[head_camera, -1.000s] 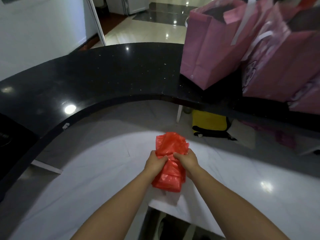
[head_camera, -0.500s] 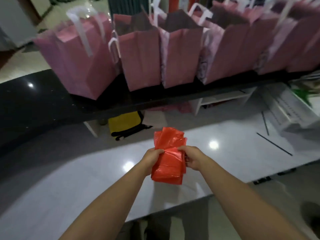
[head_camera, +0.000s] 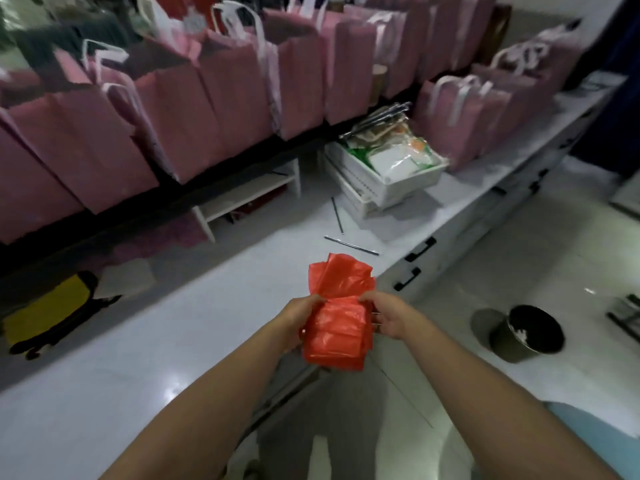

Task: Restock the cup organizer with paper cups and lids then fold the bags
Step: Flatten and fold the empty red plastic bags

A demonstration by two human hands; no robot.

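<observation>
A red plastic bag (head_camera: 337, 320), folded into a thick strip, hangs in the air over the front edge of the white counter (head_camera: 145, 368). My left hand (head_camera: 298, 322) grips its left side and my right hand (head_camera: 388, 317) pinches its right side at the fold. The bag's upper part stands up loosely above my fingers. No cup organizer, cups or lids are in view.
Several pink paper bags (head_camera: 214, 98) with white handles line a black shelf behind the counter. A white tray of packets (head_camera: 388, 171) sits at the right, two dark straws (head_camera: 349, 244) lie near it. A yellow bag (head_camera: 45, 313) lies left; a black bin (head_camera: 530, 332) stands on the floor.
My view has swung to the right along the counter, bringing the tray, straws and bin into sight. Both hands kept hold of the red bag, which now looks more neatly folded.
</observation>
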